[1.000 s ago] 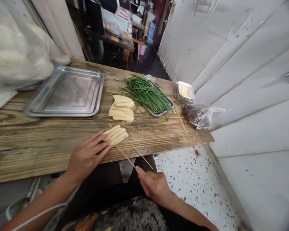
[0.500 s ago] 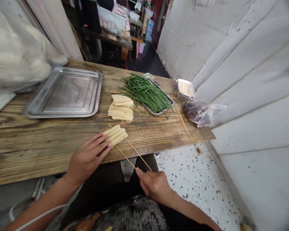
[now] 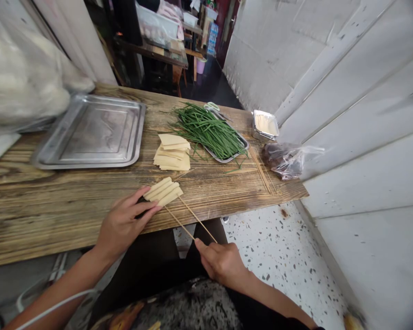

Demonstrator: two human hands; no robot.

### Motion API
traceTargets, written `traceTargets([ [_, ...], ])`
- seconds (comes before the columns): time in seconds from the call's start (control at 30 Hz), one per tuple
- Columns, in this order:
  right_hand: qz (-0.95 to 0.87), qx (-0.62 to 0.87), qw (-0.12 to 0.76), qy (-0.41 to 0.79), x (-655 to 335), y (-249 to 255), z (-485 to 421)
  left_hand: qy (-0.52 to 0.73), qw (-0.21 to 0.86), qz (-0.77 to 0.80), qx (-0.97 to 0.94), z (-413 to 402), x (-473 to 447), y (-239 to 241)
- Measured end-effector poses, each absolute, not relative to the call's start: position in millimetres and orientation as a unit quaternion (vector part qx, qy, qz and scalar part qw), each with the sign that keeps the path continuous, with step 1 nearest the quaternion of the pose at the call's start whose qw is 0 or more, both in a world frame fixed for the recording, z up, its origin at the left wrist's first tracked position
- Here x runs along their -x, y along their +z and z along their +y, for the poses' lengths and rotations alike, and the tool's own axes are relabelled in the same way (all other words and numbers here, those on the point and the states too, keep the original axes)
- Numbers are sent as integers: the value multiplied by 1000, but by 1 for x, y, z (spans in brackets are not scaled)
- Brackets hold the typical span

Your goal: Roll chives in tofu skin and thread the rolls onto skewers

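The left hand (image 3: 124, 223) is pinching the tofu sheets (image 3: 164, 191) on the desk (image 3: 55, 197), lower centre; the right hand (image 3: 221, 262) is gripping the skewers (image 3: 197, 220).

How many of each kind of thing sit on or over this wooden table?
Metal trays: 2
Small metal box: 1
Tofu-skin piles: 2, a loose stack and a skewered bundle
Held skewers: 2
Loose skewer bundle: 1
Chive heap: 1
Plastic bags: 2
Scissors: 1
Total: 12

The left hand (image 3: 124, 222) has arched up, its fingers now pinching the skewered tofu strips (image 3: 163, 191).
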State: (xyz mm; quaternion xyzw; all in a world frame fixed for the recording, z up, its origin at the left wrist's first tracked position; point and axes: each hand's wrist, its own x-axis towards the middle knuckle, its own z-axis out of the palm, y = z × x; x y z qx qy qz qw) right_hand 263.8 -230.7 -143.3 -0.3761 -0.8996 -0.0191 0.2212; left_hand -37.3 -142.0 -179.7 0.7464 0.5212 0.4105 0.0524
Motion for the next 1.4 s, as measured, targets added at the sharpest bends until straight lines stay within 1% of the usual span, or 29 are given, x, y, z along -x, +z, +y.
traceTargets([
  [0.3,-899,376,225,-20,-261,-142,-229,428,94,526,-729,-143,37,-183],
  [0.67,-899,379,218,-18,-262,-147,-232,424,116,532,-724,-144,36,-180],
  [1.1,-903,376,206,-14,-265,-153,-234,426,93,513,-739,-143,38,-181],
  [1.4,-903,376,205,-18,-262,-152,-231,434,110,512,-733,-143,37,-180],
])
